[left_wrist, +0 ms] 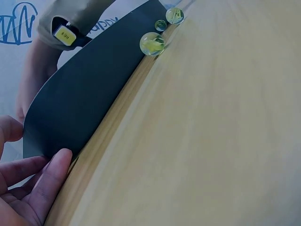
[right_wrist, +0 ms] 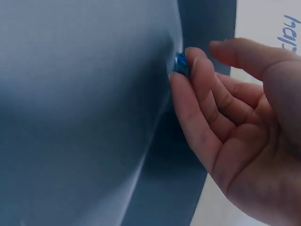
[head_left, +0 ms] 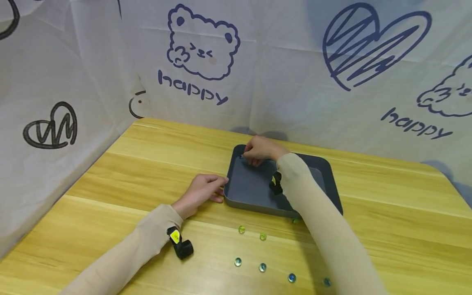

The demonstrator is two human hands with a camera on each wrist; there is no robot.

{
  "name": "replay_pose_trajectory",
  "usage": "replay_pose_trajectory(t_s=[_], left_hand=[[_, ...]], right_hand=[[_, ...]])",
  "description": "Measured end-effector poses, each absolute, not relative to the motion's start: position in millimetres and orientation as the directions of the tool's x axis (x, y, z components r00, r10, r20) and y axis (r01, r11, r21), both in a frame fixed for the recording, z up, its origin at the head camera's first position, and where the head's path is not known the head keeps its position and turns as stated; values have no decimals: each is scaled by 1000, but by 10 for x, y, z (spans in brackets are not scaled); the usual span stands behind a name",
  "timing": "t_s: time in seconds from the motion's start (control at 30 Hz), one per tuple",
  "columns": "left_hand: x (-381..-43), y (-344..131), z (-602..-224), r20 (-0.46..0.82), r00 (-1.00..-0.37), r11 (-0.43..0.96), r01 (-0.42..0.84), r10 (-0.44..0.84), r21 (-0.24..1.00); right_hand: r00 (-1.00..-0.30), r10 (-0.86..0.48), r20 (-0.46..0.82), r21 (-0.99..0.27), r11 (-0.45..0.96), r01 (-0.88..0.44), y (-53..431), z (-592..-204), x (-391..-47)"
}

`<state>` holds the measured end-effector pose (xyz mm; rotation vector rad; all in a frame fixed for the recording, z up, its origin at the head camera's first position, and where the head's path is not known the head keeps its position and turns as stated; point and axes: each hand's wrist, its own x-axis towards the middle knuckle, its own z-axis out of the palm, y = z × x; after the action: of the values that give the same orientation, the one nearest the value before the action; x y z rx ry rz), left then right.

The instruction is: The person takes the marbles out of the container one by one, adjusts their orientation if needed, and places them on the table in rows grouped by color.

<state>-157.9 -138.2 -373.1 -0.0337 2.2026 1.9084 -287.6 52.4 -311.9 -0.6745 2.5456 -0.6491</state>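
A dark grey rectangular tray [head_left: 254,192] lies on the wooden table. My left hand [head_left: 204,190] rests at its near left corner, extended fingertips touching the outer wall. The left wrist view shows the fingers [left_wrist: 60,160] low against that tray wall [left_wrist: 89,89]. Over the tray's far left corner is my right hand [head_left: 259,149], palm turned toward its wrist camera. A blue glass marble [right_wrist: 181,64] sits right at the fingertips by the tray's inner wall, while the thumb [right_wrist: 240,54] stands apart from it.
In front of the tray are yellow-green marbles [head_left: 241,229], one close to its near wall. Nearer me, blue and teal marbles [head_left: 262,267] form a loose row, partly beside my right forearm. A white cloth [head_left: 258,102] with drawings hangs behind the table [head_left: 155,172].
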Motion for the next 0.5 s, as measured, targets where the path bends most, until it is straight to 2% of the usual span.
replay_pose_trajectory(t_s=[0.27, 0.5], left_hand=[[-1588, -1374, -3752, -183, -974, 147, -164, 130, 975], [-1581, -1381, -3755, -166, -977, 148, -146, 131, 978]], right_hand=[[-832, -499, -240, -467, 811, -352, 374, -3265, -2897], [-843, -510, -172, -400, 818, -414, 275, -3306, -2855]])
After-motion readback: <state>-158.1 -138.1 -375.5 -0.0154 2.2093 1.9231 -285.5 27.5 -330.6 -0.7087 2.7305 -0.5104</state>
